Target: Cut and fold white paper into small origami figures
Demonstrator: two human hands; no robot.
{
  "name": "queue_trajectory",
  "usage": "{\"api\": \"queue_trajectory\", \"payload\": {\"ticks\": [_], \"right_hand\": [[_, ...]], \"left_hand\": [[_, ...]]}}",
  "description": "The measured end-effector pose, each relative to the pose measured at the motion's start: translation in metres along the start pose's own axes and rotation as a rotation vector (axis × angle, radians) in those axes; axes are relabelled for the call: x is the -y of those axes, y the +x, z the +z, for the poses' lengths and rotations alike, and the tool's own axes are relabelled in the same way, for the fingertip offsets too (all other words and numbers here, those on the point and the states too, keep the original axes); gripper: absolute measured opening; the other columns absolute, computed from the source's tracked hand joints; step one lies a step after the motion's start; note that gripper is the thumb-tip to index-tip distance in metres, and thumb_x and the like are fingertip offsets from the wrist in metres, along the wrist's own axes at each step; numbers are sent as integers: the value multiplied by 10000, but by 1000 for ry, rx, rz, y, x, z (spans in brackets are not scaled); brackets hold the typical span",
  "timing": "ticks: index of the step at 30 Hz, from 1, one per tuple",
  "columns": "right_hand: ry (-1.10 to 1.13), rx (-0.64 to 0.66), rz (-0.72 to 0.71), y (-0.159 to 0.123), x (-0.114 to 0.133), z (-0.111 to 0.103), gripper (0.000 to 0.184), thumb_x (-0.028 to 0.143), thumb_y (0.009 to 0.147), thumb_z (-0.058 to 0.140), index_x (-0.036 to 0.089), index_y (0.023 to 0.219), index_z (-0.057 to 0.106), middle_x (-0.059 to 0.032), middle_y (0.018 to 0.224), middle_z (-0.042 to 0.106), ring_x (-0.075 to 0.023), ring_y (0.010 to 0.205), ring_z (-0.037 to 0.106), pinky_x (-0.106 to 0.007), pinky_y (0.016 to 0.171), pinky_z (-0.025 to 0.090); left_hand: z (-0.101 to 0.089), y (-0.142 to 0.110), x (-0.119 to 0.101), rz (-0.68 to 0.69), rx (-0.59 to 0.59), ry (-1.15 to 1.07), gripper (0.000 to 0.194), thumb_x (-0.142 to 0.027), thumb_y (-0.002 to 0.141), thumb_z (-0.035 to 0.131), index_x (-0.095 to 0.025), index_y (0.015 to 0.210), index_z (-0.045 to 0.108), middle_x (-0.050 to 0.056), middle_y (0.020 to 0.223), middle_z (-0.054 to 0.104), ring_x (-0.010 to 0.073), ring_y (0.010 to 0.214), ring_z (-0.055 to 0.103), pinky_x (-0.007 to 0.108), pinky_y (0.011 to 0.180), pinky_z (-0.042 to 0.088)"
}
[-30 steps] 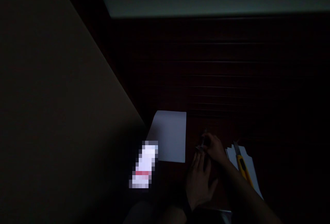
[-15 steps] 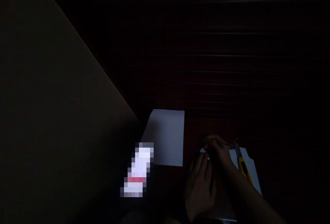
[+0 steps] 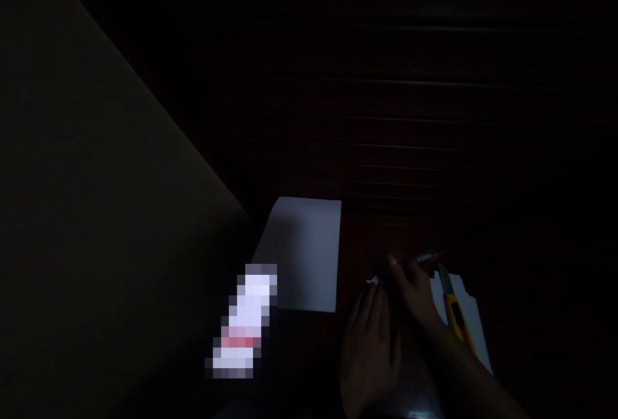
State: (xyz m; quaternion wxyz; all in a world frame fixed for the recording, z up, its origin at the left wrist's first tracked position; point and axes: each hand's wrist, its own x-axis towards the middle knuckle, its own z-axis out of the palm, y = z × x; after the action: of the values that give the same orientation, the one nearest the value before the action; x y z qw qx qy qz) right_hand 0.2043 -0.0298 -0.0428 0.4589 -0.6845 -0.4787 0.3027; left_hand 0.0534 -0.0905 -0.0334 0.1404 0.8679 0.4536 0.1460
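The scene is very dark. My left hand [image 3: 369,342] lies palm down with its fingers stretched forward, the tips on a small white piece of paper [image 3: 371,281]. Most of that piece is hidden under the fingers. Just right of it, my right hand [image 3: 414,290] is closed on a slim tool [image 3: 429,257], dark at its left end and shiny at its right; its kind cannot be made out. Beside the right wrist, a yellow utility knife [image 3: 456,316] with its blade out rests on a white sheet with a notched corner [image 3: 476,316].
A larger white sheet of paper [image 3: 309,251] lies left of my hands. A lit, blurred-out screen [image 3: 244,319] stands at its lower left corner. A pale wall [image 3: 96,181] slopes along the left; dark ridged panelling [image 3: 386,110] is at the back.
My right hand has shifted slightly up with the tool, whose shiny end now points further up. The left hand stays on the small paper. The view has tilted a little downward.
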Motion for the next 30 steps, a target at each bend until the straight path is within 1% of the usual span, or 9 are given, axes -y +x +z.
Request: {"api": "queue_trajectory", "payload": {"ticks": [4, 8, 15, 20, 25, 30], "right_hand": [[-117, 35, -104, -3, -5, 0, 303, 439, 835, 513, 163, 795, 633, -66, 745, 684, -204, 687, 625, -281, 616, 452], [-172, 30, -160, -3, -9, 1, 281, 413, 843, 509, 167, 781, 627, -67, 731, 683, -206, 674, 632, -278, 613, 451], [-248, 43, -212, -5, -9, 2, 278, 390, 862, 482, 168, 750, 606, -60, 675, 665, -191, 606, 615, -258, 563, 421], [-324, 44, -216, -6, -14, 3, 313, 400, 864, 477, 172, 671, 570, -49, 596, 625, -174, 540, 581, -249, 516, 385], [-377, 44, -244, -5, -18, 4, 327, 409, 865, 472, 174, 654, 555, -50, 591, 616, -169, 544, 573, -247, 511, 376], [-381, 41, -263, -6, -14, 5, 336, 409, 871, 453, 178, 648, 554, -41, 579, 615, -162, 525, 572, -244, 498, 370]], "left_hand": [[2, 1, 1, 2, -5, 4, 603, -402, 896, 329, -98, 1407, 229, 85, 1482, 180, 268, 1352, 153, 422, 1088, 255], [4, 2, 2, 11, -17, 18, 597, -396, 891, 342, -90, 1397, 258, 89, 1474, 206, 272, 1348, 169, 422, 1086, 262], [6, 2, 2, 7, -17, 17, 599, -401, 887, 353, -95, 1395, 266, 87, 1471, 222, 264, 1348, 171, 415, 1087, 265], [4, 3, 2, -5, 3, -5, 591, -395, 892, 336, -96, 1396, 262, 87, 1474, 211, 265, 1352, 157, 421, 1094, 247], [3, 3, 1, 2, -1, -6, 593, -393, 887, 351, -98, 1395, 269, 90, 1470, 223, 265, 1351, 161, 419, 1095, 249], [1, 4, 1, 11, -9, -8, 583, -383, 891, 350, -94, 1392, 276, 99, 1465, 233, 271, 1349, 166, 428, 1093, 249]]}}
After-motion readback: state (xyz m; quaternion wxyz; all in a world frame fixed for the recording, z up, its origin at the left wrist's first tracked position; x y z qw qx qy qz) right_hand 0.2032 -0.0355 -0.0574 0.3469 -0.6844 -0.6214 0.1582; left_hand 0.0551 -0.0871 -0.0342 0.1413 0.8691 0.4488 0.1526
